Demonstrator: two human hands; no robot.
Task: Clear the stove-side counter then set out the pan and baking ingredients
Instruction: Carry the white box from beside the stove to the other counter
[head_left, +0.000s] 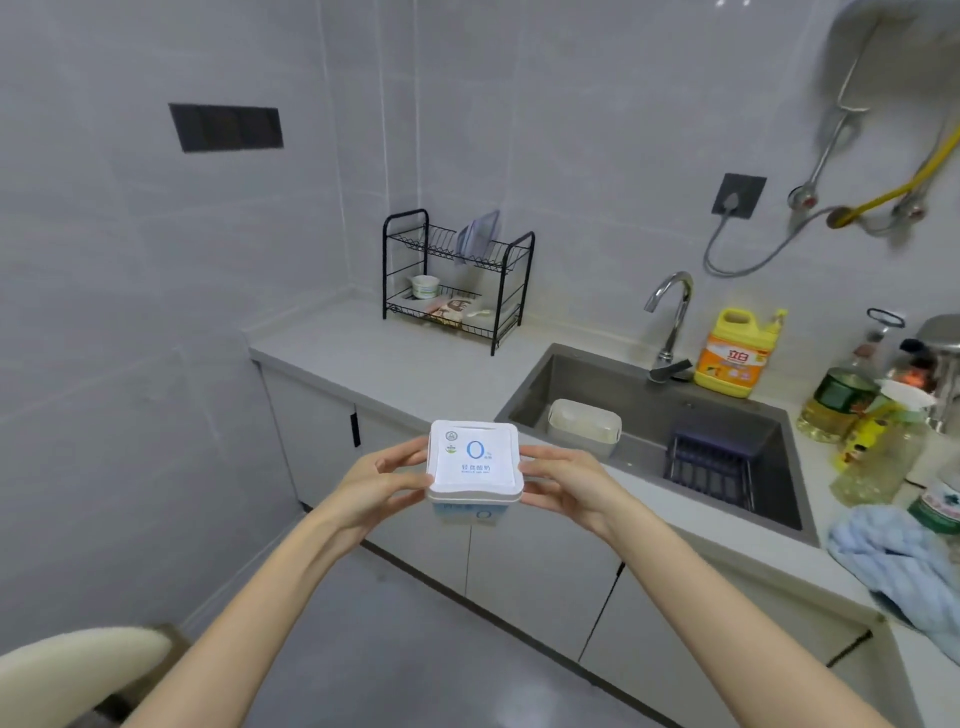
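At the lower left corner, the cream back of a chair (78, 670) is seen closest to the camera. Two bare forearms are stretched forward from the bottom edge over the dark floor.

A white square yogurt tub (474, 467) is held in the air between both hands, in front of the cabinet doors (540, 566) and below the counter's front edge. The lid is tilted towards the camera, and a large blue "0" is printed on it. The left hand (387, 480) is closed on the tub's left side, with the fingers curled against the lid's edge and the thumb set at the lower rim. The right hand (563, 483) is clasped round the right side in the same way. The tub is touched by nothing else.

Beyond the hands, the grey counter (415, 364) is laid out along the wall. A blue towel (893, 561) is bunched at its right end. The sink (597, 384) is sunk into the counter; a white container (584, 426) and a dark basket (711, 457) are placed inside it. An oil bottle (831, 400) is stood to the right of the sink, among other bottles. Behind the sink, a yellow detergent bottle (732, 353) is placed just beside the faucet (672, 322). Farthest back, a black dish rack (457, 280) is set against the tiled wall, with a cup (426, 287) kept on its lower tier.
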